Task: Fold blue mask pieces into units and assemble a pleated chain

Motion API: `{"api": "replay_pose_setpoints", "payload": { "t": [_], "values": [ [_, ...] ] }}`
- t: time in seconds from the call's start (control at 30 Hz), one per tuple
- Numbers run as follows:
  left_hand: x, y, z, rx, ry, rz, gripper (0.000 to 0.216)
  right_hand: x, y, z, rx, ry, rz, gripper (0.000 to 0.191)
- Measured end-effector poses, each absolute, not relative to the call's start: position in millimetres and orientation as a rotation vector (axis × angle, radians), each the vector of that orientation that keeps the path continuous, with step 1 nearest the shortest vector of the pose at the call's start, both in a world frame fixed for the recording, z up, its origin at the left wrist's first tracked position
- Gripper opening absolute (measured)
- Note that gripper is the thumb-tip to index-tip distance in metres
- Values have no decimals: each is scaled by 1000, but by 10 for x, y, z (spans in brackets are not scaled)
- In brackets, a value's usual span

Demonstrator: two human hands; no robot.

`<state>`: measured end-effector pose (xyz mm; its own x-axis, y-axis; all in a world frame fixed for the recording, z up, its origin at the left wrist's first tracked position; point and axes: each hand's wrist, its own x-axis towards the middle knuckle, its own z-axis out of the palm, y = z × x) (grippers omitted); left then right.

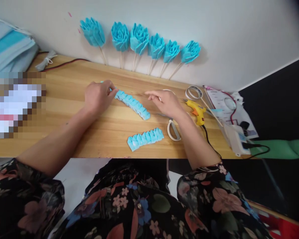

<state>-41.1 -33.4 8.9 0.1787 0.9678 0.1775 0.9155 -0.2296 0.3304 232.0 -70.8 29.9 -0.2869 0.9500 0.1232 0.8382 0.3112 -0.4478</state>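
Observation:
My left hand [99,97] is closed, its fingers pinched at the upper left end of a light blue strip of overlapping folded paper petals [132,103]. A bit of blue shows behind the knuckles, and the exact grip is partly hidden. The strip slants down to the right across the wooden table. To the right of it hovers my right hand [165,101], fingers stretched to the left, nothing visible in them. Nearer the front edge lies a second, shorter petal strip [146,138]. A scissors handle [173,131] sticks out below my right wrist.
Several blue paper flowers on sticks [139,38] lean against the wall. On the right are a yellow hot glue gun [198,112] with its cord, a tape roll [193,92], and a white power strip [236,139]. A blurred-out screen [17,108] lies left.

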Motion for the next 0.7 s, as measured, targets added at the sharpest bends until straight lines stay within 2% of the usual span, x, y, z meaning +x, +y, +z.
{"api": "replay_pose_setpoints", "payload": {
  "t": [0.23, 0.47, 0.57, 0.7],
  "values": [
    [-721, -84, 97, 2092, 1979, 723, 46, 2360, -676, 288, -1567, -2308, 311, 38],
    [-780, -25, 91, 2138, 1990, 405, 47, 2353, -745, 165, -1515, -2380, 297, 39],
    [-763, -26, 55, 2109, 1946, 458, 34, 2383, -772, 128, -1494, -2344, 309, 39],
    [-790, 45, -60, 1897, 1797, 810, 8, 2392, -764, 88, -1488, -2305, 345, 40]
  ]
}}
